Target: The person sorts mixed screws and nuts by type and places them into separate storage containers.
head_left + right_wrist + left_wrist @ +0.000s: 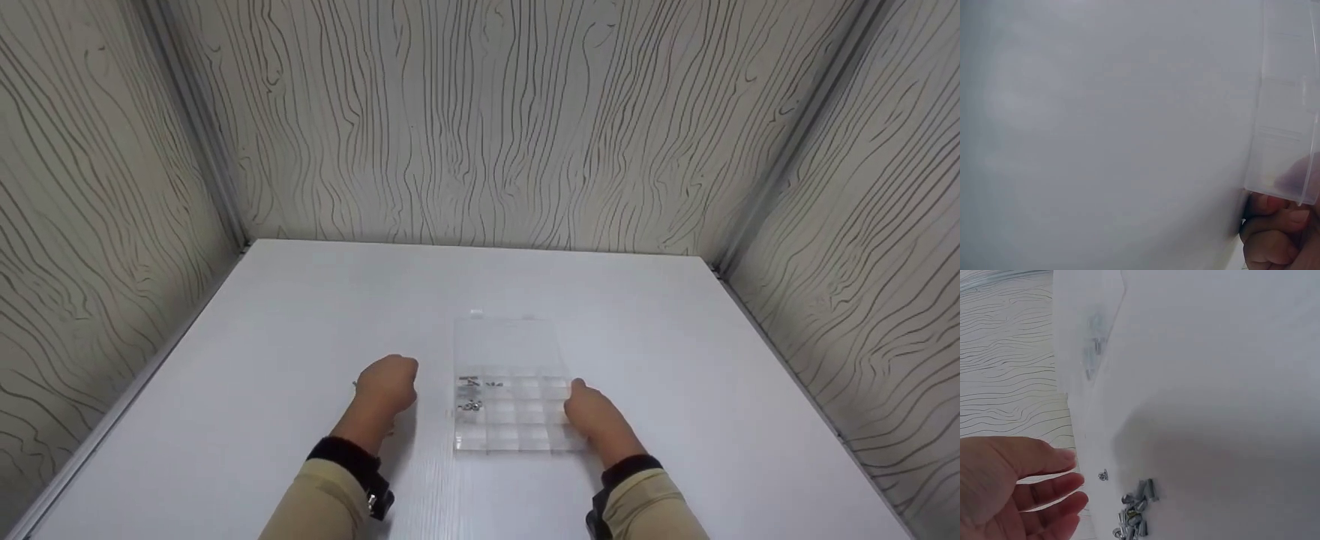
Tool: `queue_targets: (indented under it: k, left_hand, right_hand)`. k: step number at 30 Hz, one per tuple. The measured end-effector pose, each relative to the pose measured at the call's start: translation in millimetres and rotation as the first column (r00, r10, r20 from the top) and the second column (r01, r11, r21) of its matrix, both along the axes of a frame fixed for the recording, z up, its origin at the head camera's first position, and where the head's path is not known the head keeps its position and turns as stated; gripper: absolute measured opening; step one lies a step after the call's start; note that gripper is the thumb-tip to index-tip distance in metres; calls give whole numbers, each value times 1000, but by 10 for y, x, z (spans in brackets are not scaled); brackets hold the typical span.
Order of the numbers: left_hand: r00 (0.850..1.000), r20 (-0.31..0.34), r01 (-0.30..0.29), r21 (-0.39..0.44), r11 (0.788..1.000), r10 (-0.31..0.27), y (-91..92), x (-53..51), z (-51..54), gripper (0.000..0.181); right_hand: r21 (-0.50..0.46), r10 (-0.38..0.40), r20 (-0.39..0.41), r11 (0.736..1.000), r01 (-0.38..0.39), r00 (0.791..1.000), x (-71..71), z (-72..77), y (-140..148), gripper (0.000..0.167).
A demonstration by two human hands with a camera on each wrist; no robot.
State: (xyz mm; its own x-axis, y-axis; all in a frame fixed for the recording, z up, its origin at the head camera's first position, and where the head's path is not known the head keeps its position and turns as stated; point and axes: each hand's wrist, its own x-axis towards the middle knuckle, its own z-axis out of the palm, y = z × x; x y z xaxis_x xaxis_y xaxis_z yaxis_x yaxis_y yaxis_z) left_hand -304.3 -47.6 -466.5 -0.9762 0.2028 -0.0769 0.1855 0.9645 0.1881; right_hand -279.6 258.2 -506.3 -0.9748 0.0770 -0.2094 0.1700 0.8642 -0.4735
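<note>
Left wall: a wood-grain panel [82, 195] is bordering the white table [300, 300].
Left sleeve: tan cloth [321, 499] is ending at a black wristband [346, 454].
Left hand: the hand [388, 382] is hovering left of the box, fingers loosely bent, thumb apart from them; nothing is showing in its grasp.
Screw pile: metal screws [1134, 512] are lying heaped on the table near the left fingers; one small fastener [1103, 476] is lying apart, just beside the heap.
Compartment box: a clear divided box [501, 436] is resting on the table between the hands, its clear lid [506, 341] extending from the far side.
Box contents: small metal pieces are sitting in the far row's leftmost compartment [469, 382] and the one right of it [493, 385], and in the next nearer row's leftmost [470, 406].
Right hand: the hand [598, 418] is gripping the box's right end, fingers curling against the plastic.
Right sleeve: tan cloth [656, 504] is ending at another black wristband [631, 466].
Right wall: a matching panel [862, 225] is bordering the table.
</note>
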Motion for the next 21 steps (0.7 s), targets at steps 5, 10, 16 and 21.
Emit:
queue_targets:
  k: [5, 10, 16, 21]
  left_hand:
    - [998, 55, 32, -46, 998, -30, -104, 105, 14, 24]
    - [992, 110, 77, -90, 993, -67, -154, 156, -58, 19]
    - [990, 104, 107, -115, 988, -96, -180, 157, -190, 16]
    - [991, 89, 111, -128, 986, -100, -182, 135, -236, 12]
  right_hand:
    - [7, -5, 17, 1000, 5, 1000, -1, -9, 3, 46]
    - [39, 24, 19, 999, -25, 1000, 0, 2, 4, 47]
    - [45, 19, 14, 999, -20, 1000, 2, 11, 4, 46]
    - [10, -2, 22, 1000, 2, 1000, -2, 2, 7, 48]
